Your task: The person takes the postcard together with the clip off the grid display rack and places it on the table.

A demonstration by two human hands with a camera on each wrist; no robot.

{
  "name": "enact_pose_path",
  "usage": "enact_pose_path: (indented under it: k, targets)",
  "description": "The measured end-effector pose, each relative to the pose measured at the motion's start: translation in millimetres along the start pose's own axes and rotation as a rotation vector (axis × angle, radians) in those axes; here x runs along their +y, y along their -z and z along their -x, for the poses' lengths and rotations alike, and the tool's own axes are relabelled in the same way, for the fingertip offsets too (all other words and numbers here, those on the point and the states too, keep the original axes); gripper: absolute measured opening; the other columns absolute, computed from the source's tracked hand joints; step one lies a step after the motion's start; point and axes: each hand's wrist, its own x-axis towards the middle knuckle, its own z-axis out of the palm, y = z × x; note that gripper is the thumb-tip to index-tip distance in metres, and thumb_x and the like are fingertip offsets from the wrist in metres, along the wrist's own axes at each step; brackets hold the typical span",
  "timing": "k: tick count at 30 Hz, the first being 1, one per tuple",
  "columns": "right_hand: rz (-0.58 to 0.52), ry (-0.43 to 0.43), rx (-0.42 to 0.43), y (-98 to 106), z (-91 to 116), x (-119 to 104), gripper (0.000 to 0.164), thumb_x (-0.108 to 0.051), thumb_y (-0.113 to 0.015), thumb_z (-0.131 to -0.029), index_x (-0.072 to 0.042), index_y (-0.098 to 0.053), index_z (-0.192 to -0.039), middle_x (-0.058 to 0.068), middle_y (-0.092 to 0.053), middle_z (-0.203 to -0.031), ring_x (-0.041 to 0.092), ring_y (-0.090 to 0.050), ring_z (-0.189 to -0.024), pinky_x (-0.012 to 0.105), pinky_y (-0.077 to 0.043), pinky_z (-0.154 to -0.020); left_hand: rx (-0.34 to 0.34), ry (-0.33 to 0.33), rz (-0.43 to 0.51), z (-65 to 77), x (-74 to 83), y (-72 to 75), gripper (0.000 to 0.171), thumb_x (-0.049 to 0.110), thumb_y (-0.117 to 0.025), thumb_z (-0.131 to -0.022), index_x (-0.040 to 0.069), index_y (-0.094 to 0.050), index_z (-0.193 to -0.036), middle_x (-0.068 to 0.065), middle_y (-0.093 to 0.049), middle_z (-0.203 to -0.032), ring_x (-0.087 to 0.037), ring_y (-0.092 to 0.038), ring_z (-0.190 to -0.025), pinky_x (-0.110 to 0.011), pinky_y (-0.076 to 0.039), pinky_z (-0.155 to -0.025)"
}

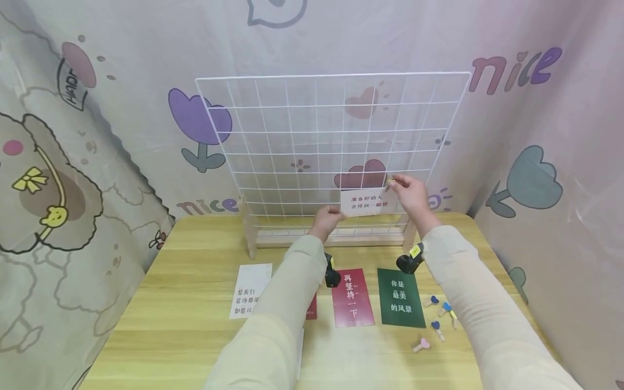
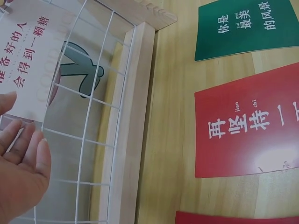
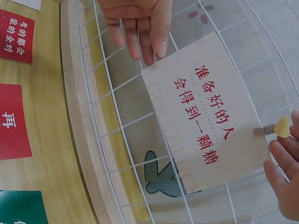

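Observation:
A white card with red Chinese writing lies against the lower right of the white wire grid. My left hand holds the card by its left edge near the lower corner, thumb in front in the left wrist view. At the card's upper right edge, my right hand pinches a small wooden clip with a yellow heart. The clip's wooden end overlaps the card's edge in the right wrist view. Whether it also grips a wire cannot be made out.
On the wooden table lie a red card, a green card and a white card; another red card is partly hidden. Several heart clips lie at the right. Wooden feet support the grid.

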Motion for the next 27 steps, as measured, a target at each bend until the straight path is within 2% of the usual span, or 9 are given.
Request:
enact_pose_path:
  k: [7,14,16,18,21,22,24,25,27]
  targets:
    - [0.052,0.013,-0.022,0,-2,-1,0.035,-0.017,-0.05,-0.088,-0.001,-0.048,-0.119,0.016,-0.049,-0.119,0.03,-0.042,-0.111,0.039,-0.034,-0.093,-0.016,-0.024,-0.013,-1.1,-1.1,-1.1,0.032,0.013,-0.061,-0.078,-0.001,-0.053,-0.106,-0.012,-0.054,-0.103,-0.025,-0.049,-0.094,-0.034,-0.041,-0.081]
    - [0.066,0.007,-0.034,2,-5,-1,0.032,-0.015,-0.05,-0.088,-0.001,-0.05,-0.117,0.015,-0.05,-0.118,0.03,-0.042,-0.111,0.04,-0.033,-0.092,-0.002,-0.006,-0.04,-6.5,-5.4,-2.3,0.03,0.018,-0.061,-0.08,0.002,-0.054,-0.104,-0.01,-0.054,-0.105,-0.024,-0.049,-0.096,-0.035,-0.041,-0.083]
    - [0.081,0.014,-0.031,2,-6,-1,0.032,-0.015,-0.05,-0.088,-0.002,-0.051,-0.116,0.015,-0.05,-0.118,0.029,-0.043,-0.11,0.04,-0.033,-0.092,0.027,-0.059,-0.042,-29.2,-26.6,-8.2,0.026,0.02,-0.063,-0.077,0.004,-0.056,-0.097,-0.008,-0.056,-0.097,-0.021,-0.051,-0.088,-0.033,-0.043,-0.075]
    - [0.097,0.018,-0.026,2,-8,-1,0.031,-0.016,-0.051,-0.087,-0.003,-0.053,-0.115,0.014,-0.051,-0.117,0.029,-0.043,-0.11,0.04,-0.033,-0.092,0.056,-0.125,-0.042,-62.6,-56.7,-15.8,0.024,0.025,-0.066,-0.074,0.009,-0.058,-0.09,-0.004,-0.057,-0.088,-0.018,-0.051,-0.078,-0.03,-0.044,-0.066]
    - [0.121,0.024,-0.016,2,-11,0,0.029,-0.016,-0.052,-0.087,-0.004,-0.055,-0.113,0.013,-0.052,-0.116,0.028,-0.044,-0.109,0.039,-0.033,-0.092,0.079,-0.173,-0.052,-106.4,-94.8,-27.1,0.023,0.03,-0.067,-0.074,0.012,-0.058,-0.085,-0.002,-0.056,-0.082,-0.016,-0.05,-0.071,-0.029,-0.042,-0.058]
    - [0.126,0.023,-0.013,1,-12,1,0.029,-0.017,-0.052,-0.086,-0.005,-0.056,-0.112,0.013,-0.052,-0.116,0.028,-0.045,-0.108,0.039,-0.034,-0.091,0.077,-0.195,-0.049,-109.8,-98.8,-27.3,0.023,0.031,-0.067,-0.074,0.013,-0.059,-0.084,-0.001,-0.056,-0.081,-0.015,-0.05,-0.07,-0.028,-0.042,-0.057]
    - [0.136,0.022,-0.006,1,-13,2,0.028,-0.018,-0.053,-0.086,-0.005,-0.057,-0.11,0.012,-0.053,-0.115,0.028,-0.045,-0.107,0.039,-0.034,-0.09,0.061,-0.167,-0.046,-93.5,-84.4,-23.2,0.022,0.029,-0.066,-0.075,0.011,-0.059,-0.085,-0.002,-0.056,-0.083,-0.016,-0.05,-0.073,-0.03,-0.043,-0.061]
    - [0.144,0.021,-0.004,1,-14,2,0.028,-0.018,-0.053,-0.086,-0.005,-0.057,-0.11,0.012,-0.054,-0.115,0.027,-0.046,-0.106,0.039,-0.035,-0.088,0.058,-0.131,-0.059,-78.0,-70.5,-20.3,0.02,0.026,-0.064,-0.078,0.01,-0.059,-0.088,-0.003,-0.057,-0.086,-0.017,-0.051,-0.077,-0.031,-0.044,-0.064]
    - [0.159,0.018,-0.001,1,-15,2,0.027,-0.019,-0.054,-0.085,-0.006,-0.058,-0.109,0.012,-0.055,-0.114,0.026,-0.047,-0.103,0.037,-0.037,-0.084,0.057,-0.121,-0.061,-44.2,-43.5,-13.5,0.018,0.023,-0.062,-0.079,0.007,-0.058,-0.088,-0.005,-0.057,-0.085,-0.018,-0.05,-0.077,-0.027,-0.043,-0.062]
